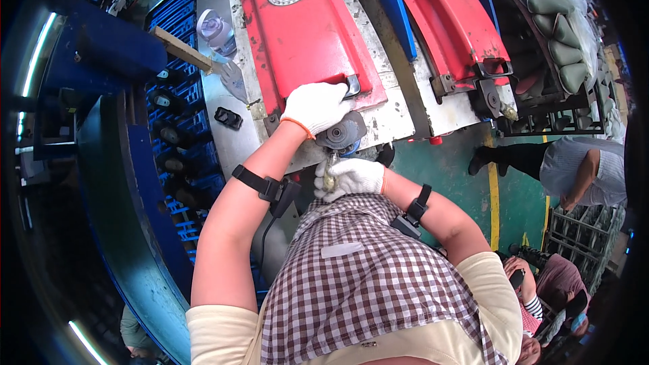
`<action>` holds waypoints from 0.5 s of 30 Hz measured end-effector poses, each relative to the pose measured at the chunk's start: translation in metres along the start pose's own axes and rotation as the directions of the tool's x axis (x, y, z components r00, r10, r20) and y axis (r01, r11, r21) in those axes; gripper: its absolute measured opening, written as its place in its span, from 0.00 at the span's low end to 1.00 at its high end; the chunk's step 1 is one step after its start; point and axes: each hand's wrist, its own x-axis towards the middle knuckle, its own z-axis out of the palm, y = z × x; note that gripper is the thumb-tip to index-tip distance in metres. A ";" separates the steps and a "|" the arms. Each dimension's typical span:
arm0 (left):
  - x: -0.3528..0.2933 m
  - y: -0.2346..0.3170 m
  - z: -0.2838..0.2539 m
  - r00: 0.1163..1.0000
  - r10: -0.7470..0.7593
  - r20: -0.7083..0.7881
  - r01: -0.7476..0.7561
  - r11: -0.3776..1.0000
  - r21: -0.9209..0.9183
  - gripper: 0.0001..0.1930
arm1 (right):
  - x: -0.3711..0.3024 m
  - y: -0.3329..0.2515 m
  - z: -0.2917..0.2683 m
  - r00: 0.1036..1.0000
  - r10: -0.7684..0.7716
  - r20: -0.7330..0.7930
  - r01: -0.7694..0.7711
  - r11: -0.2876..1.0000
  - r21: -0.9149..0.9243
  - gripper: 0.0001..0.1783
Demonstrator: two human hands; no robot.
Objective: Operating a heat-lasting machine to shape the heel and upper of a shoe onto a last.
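Head view: I see the left hand [316,107] over the black handle [353,85] at the near end of the red lid [307,37], which runs lengthwise away from the apron [358,270]; its grip I cannot tell. Nearer the apron, the right hand [359,177] curls around a knob [330,180].

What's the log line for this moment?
left hand: on black handle of red cover | right hand: around lever knob | bottle: left of cover

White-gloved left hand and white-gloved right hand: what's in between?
The head view shows a grey, rounded, metal-looking plate and a blue part between the left hand and right hand.
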 end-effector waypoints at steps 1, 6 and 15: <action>-0.001 0.000 0.000 1.000 0.004 0.006 -0.004 1.000 -0.004 0.22 | -0.007 -0.001 0.001 0.997 0.045 -0.065 -0.048 0.998 -0.040 0.18; -0.009 -0.007 0.000 0.998 0.034 -0.054 -0.035 0.999 -0.024 0.22 | -0.081 -0.031 0.008 0.935 -0.070 -0.348 -0.024 0.965 -0.260 0.20; -0.034 -0.010 -0.017 0.962 -0.103 -0.252 0.015 0.945 -0.328 0.19 | -0.189 -0.073 0.027 0.270 -0.902 -0.337 0.131 0.381 -0.915 0.18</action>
